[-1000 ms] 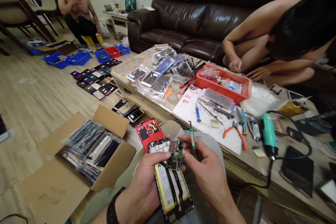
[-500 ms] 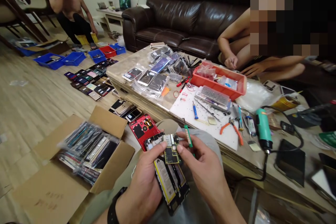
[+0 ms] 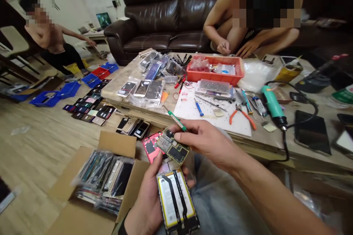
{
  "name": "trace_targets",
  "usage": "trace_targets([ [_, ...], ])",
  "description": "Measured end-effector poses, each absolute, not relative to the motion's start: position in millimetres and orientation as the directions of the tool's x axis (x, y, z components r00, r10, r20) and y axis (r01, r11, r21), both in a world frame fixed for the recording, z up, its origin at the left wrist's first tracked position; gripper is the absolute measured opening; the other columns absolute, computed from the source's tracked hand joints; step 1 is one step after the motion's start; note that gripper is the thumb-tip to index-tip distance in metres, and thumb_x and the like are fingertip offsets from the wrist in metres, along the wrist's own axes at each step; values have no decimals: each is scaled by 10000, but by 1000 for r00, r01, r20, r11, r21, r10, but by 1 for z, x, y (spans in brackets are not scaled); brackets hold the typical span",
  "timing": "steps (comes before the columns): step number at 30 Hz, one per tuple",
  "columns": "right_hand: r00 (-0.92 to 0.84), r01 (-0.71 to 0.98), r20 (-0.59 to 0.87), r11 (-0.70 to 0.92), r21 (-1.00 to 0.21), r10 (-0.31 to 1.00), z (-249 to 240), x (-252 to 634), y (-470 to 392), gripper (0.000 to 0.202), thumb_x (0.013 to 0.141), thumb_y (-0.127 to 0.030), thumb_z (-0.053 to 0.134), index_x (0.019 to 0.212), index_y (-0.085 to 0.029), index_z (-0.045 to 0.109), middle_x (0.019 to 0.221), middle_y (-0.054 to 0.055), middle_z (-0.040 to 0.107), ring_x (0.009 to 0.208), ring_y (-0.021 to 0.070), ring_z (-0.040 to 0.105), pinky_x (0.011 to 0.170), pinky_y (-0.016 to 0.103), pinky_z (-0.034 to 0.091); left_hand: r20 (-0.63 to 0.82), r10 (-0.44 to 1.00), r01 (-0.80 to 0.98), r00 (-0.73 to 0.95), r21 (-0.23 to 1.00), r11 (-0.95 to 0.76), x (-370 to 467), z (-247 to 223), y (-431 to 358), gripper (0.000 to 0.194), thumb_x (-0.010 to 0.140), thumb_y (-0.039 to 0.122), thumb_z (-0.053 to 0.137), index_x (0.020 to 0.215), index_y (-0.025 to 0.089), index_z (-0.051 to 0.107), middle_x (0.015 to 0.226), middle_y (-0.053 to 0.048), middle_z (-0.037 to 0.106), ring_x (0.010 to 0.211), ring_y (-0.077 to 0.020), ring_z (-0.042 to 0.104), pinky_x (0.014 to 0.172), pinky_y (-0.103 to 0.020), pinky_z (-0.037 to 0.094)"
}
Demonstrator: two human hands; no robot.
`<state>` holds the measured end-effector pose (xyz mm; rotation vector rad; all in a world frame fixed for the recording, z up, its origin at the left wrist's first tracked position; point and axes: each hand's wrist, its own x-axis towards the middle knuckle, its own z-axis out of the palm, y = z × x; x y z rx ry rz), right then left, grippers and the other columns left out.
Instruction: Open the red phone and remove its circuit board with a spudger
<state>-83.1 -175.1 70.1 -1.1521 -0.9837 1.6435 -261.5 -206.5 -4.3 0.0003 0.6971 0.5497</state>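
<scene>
My left hand is closed around an opened phone, whose white battery with a yellow border and two black ribbon strips face up. Between thumb and fingers, my right hand grips a phone circuit board with silver shields and dark chips. The board is tilted just above the phone's upper end. A thin green tool with a narrow metal tip also sits in my right hand, pointing up and left. Behind the board lies a red phone back cover, partly hidden.
Bagged phones in a cardboard box stand at left. On the low table are a white mat, orange-handled pliers, a blue screwdriver, a red bin and a teal power tool. Two people sit beyond.
The circuit board has come up off the phone in my right hand, turning slightly. My left hand with the phone has lowered. The person at left has stretched out an arm.
</scene>
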Motion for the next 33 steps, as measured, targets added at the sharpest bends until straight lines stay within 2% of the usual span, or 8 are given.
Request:
trace_targets([
  [5, -312, -48, -204, -230, -972, 928, 72, -75, -170, 192, 834, -284, 689, 967, -199, 799, 853, -3, 778, 694, 144, 665, 620, 216, 495, -519, 447, -382, 729, 232, 894, -273, -26, -204, 500, 833, 573, 712, 980, 98, 772, 872, -109, 807, 747, -269, 783, 695, -314, 582],
  [8, -386, -5, -204, -223, -975, 900, 69, -72, -169, 211, 845, -287, 695, 995, -211, 820, 831, -12, 776, 680, 144, 663, 602, 211, 488, -480, 424, -357, 768, 228, 906, -276, -30, -202, 488, 862, 550, 680, 988, 90, 782, 907, -127, 814, 781, -285, 790, 719, -329, 590],
  [12, -433, -5, -248, -277, -961, 867, 64, -70, -171, 228, 860, -313, 679, 1015, -219, 816, 763, -7, 755, 595, 149, 630, 529, 226, 483, -457, 382, -330, 803, 192, 924, -274, -28, -200, 473, 868, 539, 674, 989, 98, 793, 921, -125, 821, 801, -291, 795, 731, -333, 595],
  [15, -462, -21, -263, -307, -951, 847, 61, -70, -173, 229, 861, -300, 662, 1020, -232, 812, 781, -3, 756, 620, 161, 650, 565, 243, 517, -466, 386, -334, 796, 194, 922, -271, -23, -199, 448, 865, 519, 684, 966, 98, 799, 895, -124, 820, 775, -285, 794, 733, -345, 607],
  [19, -488, -22, -240, -286, -958, 839, 59, -70, -172, 203, 872, -314, 665, 990, -241, 813, 805, -12, 749, 659, 160, 660, 626, 257, 545, -503, 394, -341, 770, 198, 919, -269, -21, -199, 433, 889, 500, 668, 946, 92, 800, 880, -134, 817, 751, -289, 792, 706, -363, 620],
  [33, -498, 10, -241, -272, -962, 833, 65, -68, -169, 201, 855, -300, 663, 953, -231, 825, 783, -26, 735, 622, 145, 625, 567, 230, 507, -539, 369, -321, 757, 185, 929, -270, -25, -200, 422, 880, 506, 679, 945, 104, 791, 864, -128, 814, 738, -312, 791, 671, -365, 621],
])
